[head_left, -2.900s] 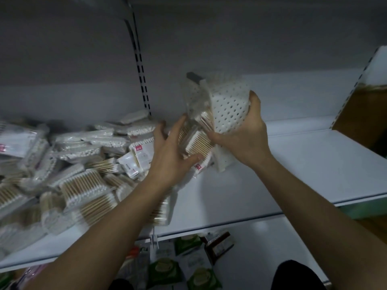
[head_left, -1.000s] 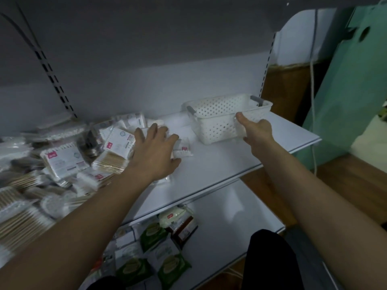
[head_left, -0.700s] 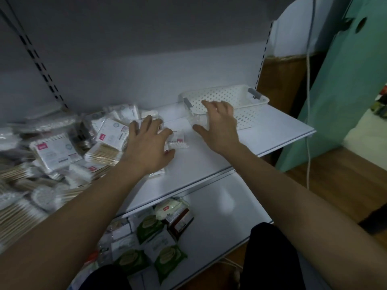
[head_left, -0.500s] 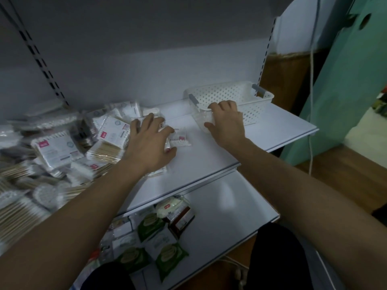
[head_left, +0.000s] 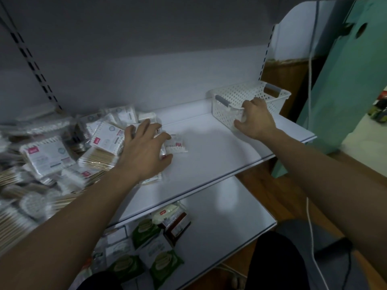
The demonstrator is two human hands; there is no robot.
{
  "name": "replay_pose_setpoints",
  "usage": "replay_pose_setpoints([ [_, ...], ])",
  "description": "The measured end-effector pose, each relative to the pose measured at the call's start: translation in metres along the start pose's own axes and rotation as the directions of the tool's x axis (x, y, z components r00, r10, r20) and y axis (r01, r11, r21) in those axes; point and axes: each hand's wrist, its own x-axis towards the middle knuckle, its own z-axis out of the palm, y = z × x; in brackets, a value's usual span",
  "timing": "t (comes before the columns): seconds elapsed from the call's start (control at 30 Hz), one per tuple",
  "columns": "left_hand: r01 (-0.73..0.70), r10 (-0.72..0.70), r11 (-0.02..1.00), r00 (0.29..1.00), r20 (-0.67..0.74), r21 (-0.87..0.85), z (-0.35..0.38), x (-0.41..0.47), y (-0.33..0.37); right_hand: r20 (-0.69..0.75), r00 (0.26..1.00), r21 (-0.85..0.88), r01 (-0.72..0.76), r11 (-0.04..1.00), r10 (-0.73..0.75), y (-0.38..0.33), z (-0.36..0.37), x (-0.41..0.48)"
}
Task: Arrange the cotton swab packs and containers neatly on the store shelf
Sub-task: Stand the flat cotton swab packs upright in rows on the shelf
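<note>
Meanwhile, at two o'clock, right hand (head_left: 254, 120) grips the light-looking, stiff basket (head_left: 272, 95) by its rim. Fingers spread, left hand (head_left: 144, 152) rests on packs (head_left: 104, 141).

Shop: slotted shelving (head_left: 209, 160), packaged goods (head_left: 48, 155).

left hand (head_left: 144, 151) flat on swab packs (head_left: 98, 158) | right hand (head_left: 256, 120) grips basket (head_left: 222, 110) rim

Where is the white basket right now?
Head view: the white basket sits at the right end of the upper shelf, with the right hand gripping its near rim.
</note>
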Motion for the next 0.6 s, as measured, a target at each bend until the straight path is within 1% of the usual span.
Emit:
replay_pose_setpoints([
  [0.1, -0.002, 0.002, 1.0, 1.0, 0.006, 0.01, 0.001, 0.001, 0.0, -0.044, 0.999, 0.069, 0.03, 0.997, -0.027, 0.017, -0.006, 0.002],
  [0.2, 0.006, -0.006, 1.0, 1.0, 0.006, 0.008, 0.0, 0.002, 0.0, -0.092, 0.986, 0.124, 0.151, 0.981, -0.14, 0.032, -0.021, -0.008],
  [0.27, 0.014, -0.014, 1.0, 1.0, 0.006, -0.007, 0.0, 0.002, 0.001, -0.051, 0.965, 0.128, 0.261, 0.957, -0.256, 0.038, -0.031, -0.018],
  [0.33, 0.013, -0.013, 1.0, 1.0, 0.005, -0.013, 0.0, 0.002, 0.002, 0.016, 0.925, 0.125, 0.375, 0.918, -0.38, 0.037, -0.038, -0.026],
  [0.4, 0.01, -0.01, 1.0, 1.0, 0.0, -0.018, 0.002, 0.001, 0.002, 0.093, 0.885, 0.113, 0.447, 0.888, -0.457, 0.037, -0.042, -0.031],
  [0.47, 0.011, -0.011, 1.0, 1.0, 0.0, -0.029, 0.002, 0.001, 0.001, 0.17, 0.871, 0.05, 0.46, 0.887, -0.461, 0.044, -0.045, -0.031],
  [0.5, 0.011, -0.011, 0.999, 1.0, -0.002, -0.032, 0.002, 0.001, 0.0, 0.201, 0.876, -0.017, 0.452, 0.892, -0.439, 0.051, -0.048, -0.03],
  [0.53, 0.012, -0.012, 0.999, 1.0, -0.007, -0.034, 0.002, 0.001, 0.0, 0.226, 0.888, -0.1, 0.43, 0.897, -0.4, 0.056, -0.053, -0.029],
  [0.6, 0.012, -0.013, 0.999, 1.0, -0.014, -0.038, 0.002, 0.001, 0.001, 0.298, 0.925, -0.264, 0.319, 0.91, -0.237, 0.057, -0.065, -0.032],
])
